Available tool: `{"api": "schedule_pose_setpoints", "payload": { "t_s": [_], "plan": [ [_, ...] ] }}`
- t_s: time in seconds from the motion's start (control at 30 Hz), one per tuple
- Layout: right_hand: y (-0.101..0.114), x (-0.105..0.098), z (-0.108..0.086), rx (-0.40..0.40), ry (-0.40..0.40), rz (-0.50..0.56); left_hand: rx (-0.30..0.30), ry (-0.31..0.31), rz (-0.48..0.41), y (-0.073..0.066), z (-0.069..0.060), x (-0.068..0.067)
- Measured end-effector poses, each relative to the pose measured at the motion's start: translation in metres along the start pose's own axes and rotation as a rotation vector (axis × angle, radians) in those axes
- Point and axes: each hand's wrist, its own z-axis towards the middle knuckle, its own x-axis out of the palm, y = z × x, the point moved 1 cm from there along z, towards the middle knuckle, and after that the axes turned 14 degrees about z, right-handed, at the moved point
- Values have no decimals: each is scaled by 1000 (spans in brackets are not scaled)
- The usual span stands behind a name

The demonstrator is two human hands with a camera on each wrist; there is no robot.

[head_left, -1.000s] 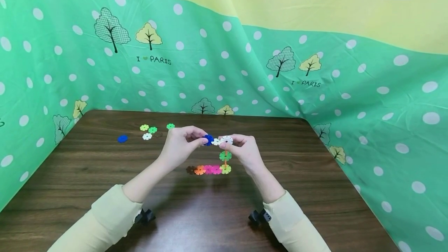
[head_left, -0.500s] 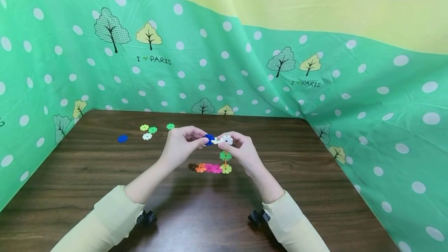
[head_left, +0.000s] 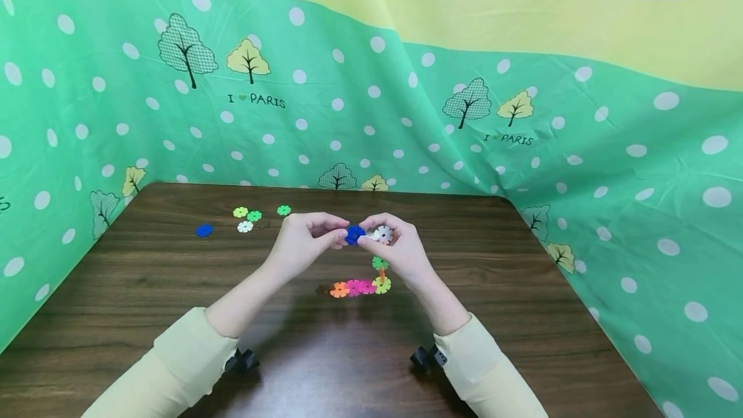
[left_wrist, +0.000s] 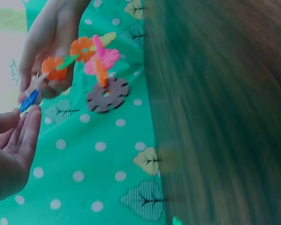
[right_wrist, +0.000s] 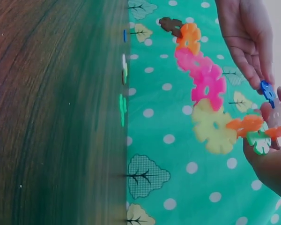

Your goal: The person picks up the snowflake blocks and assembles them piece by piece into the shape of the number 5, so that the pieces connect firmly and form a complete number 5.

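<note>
Above the table, my left hand (head_left: 297, 244) pinches a blue notched snowflake disc (head_left: 354, 235) between thumb and fingers. My right hand (head_left: 407, 253) grips the white end of a chain of interlocking snowflake discs, its thumb and forefinger tips at the blue disc's edge. A white disc (head_left: 384, 234) shows beside those fingers. From there the chain hangs down through a green disc (head_left: 380, 263) to a yellow-green disc (head_left: 381, 285), then runs left through pink discs (head_left: 354, 288) and an orange disc (head_left: 339, 289) to a brown disc (left_wrist: 108, 95). Fingers partly hide the blue-white joint.
Loose discs lie at the table's back left: a blue one (head_left: 204, 230), a white one (head_left: 245, 227), a yellow-green one (head_left: 240, 212) and green ones (head_left: 284, 210). A polka-dot cloth (head_left: 371, 115) hangs behind the brown wooden table (head_left: 493, 340).
The blue disc and the chain have shifted slightly to the right. My right thumb and forefinger have moved left along the white piece to the blue disc's edge. My left hand keeps its pinch.
</note>
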Motion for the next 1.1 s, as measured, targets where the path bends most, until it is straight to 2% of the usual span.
{"api": "schedule_pose_setpoints", "payload": {
  "t_s": [0.07,0.2,0.3,0.5,0.7,0.9,1.1],
  "plan": [
    [0,-2,0,-7,-7,-6,8,-5,62,1,1,-6],
    [1,-6,-1,-10,-24,-34,32,-23,280,7,5,-22],
    [2,-9,-1,-4,-39,-50,44,2,383,14,7,-35],
    [5,-14,-3,6,-68,-38,41,84,471,42,13,-57],
    [5,-18,-4,-8,-98,-14,-6,140,533,84,15,-83],
    [4,-22,-4,-49,-87,-6,-61,160,585,124,12,-115],
    [4,-23,-4,-34,-95,-24,-79,163,663,149,5,-139]
  ]
}}
